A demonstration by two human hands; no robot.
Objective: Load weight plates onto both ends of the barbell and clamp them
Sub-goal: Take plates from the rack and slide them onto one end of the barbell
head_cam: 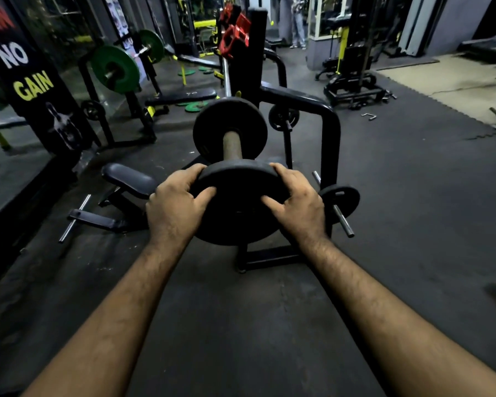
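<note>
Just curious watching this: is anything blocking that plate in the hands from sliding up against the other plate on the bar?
Nothing visible. The held plate faces a bare stretch of bar, with the loaded plate beyond.

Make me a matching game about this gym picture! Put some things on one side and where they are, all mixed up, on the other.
Things:
1. near black round weight plate
2. far black round weight plate
3. big green round plate
4. red plastic clamps

Places:
A. up on the black rack post
B. gripped by the left hand and right hand
C. on another barbell, far left
D. already on the rusty bar sleeve

Pairs: 1-B, 2-D, 3-C, 4-A
</note>
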